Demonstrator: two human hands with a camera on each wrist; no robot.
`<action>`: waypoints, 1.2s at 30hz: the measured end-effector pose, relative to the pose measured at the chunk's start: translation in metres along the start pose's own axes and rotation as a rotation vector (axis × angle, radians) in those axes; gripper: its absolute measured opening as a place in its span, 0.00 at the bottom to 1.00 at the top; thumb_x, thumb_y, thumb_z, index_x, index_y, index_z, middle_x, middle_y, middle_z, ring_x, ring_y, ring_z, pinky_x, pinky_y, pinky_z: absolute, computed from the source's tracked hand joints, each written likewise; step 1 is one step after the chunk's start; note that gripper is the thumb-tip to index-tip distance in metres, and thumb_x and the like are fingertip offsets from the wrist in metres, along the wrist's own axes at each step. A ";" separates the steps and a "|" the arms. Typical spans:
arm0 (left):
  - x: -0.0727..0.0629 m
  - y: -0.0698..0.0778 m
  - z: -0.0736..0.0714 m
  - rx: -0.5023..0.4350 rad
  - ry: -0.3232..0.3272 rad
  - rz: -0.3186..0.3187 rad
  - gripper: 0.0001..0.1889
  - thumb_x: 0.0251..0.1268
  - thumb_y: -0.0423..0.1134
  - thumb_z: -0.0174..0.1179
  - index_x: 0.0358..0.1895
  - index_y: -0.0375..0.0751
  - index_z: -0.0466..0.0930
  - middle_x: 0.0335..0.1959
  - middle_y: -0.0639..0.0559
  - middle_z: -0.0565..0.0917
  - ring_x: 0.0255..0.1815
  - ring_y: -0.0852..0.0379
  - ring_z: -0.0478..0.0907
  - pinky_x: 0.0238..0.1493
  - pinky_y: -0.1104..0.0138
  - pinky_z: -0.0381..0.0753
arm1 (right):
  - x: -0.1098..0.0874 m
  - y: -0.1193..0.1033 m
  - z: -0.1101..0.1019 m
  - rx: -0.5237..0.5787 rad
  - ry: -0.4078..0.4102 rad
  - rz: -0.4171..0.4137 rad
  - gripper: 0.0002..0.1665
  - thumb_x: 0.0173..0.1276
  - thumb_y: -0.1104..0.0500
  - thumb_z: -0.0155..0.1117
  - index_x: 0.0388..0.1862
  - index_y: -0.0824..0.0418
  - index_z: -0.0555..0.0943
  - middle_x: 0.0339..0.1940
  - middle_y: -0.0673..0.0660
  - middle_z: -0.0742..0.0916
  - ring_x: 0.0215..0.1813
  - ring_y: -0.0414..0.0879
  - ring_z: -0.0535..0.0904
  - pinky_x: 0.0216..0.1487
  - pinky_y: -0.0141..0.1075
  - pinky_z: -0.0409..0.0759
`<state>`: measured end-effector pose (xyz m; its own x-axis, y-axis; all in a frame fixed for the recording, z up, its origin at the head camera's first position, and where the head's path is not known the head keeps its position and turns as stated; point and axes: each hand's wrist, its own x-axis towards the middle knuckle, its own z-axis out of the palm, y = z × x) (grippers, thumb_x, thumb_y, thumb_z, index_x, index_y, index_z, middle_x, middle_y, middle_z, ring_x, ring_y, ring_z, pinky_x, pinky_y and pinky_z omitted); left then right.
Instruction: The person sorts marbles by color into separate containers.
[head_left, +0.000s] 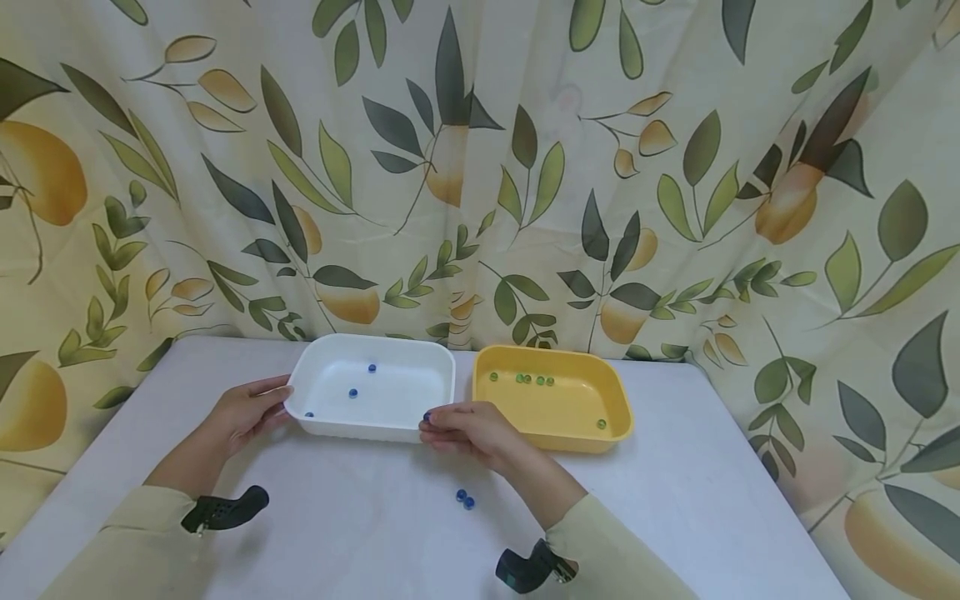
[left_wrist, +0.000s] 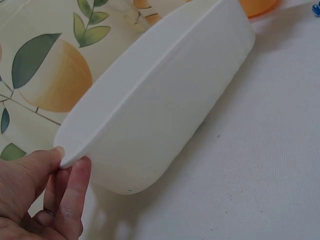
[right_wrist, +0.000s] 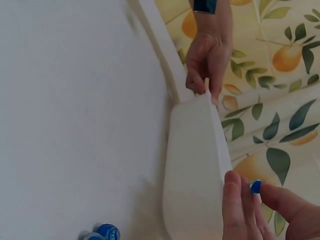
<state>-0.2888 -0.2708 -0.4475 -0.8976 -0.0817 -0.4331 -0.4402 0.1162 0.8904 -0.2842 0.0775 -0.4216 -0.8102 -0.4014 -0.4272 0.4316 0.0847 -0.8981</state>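
Note:
My left hand [head_left: 243,414] pinches the left rim of a white plastic tub [head_left: 408,379], thumb on top and fingers beneath in the left wrist view. At the tub's front right corner, my right hand [head_left: 474,429] holds a blue glass marble [right_wrist: 255,186] between thumb and fingers. Its fingertips are right at the rim. Inside the white tub lie three blue marbles, one of them the middle marble [head_left: 353,393]. Two more blue marbles [head_left: 468,503] rest together on the table in front of the right hand.
To the right of the white tub stands a yellow tub [head_left: 555,421] with several green marbles [head_left: 540,380] in it. Both tubs are near the back edge of the white-covered table [head_left: 360,517]. A curtain [head_left: 480,208] printed with leaves and fruit hangs directly behind.

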 end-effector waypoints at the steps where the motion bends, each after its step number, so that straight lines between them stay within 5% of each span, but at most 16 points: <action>1: 0.000 0.000 0.000 -0.001 0.000 0.000 0.33 0.73 0.41 0.57 0.75 0.33 0.57 0.39 0.58 0.80 0.32 0.68 0.80 0.41 0.72 0.86 | 0.001 -0.001 0.000 0.004 0.003 0.002 0.23 0.71 0.59 0.63 0.60 0.71 0.78 0.50 0.62 0.88 0.49 0.49 0.87 0.50 0.34 0.85; 21: 0.001 0.000 -0.001 0.009 0.001 0.002 0.33 0.74 0.42 0.57 0.75 0.34 0.57 0.47 0.51 0.81 0.33 0.68 0.81 0.41 0.72 0.86 | 0.022 -0.011 0.005 0.084 0.012 0.037 0.22 0.73 0.60 0.61 0.61 0.72 0.77 0.50 0.63 0.88 0.47 0.49 0.88 0.45 0.30 0.85; 36: 0.002 0.000 -0.001 0.018 0.008 -0.015 0.33 0.73 0.44 0.57 0.75 0.35 0.57 0.49 0.50 0.80 0.33 0.67 0.81 0.42 0.72 0.86 | 0.039 -0.020 0.010 0.140 0.099 0.111 0.19 0.69 0.61 0.65 0.56 0.69 0.81 0.46 0.62 0.89 0.46 0.49 0.88 0.46 0.31 0.85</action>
<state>-0.2904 -0.2719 -0.4484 -0.8910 -0.0919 -0.4447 -0.4536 0.1331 0.8812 -0.3201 0.0509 -0.4191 -0.7863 -0.3047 -0.5375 0.5661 -0.0064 -0.8243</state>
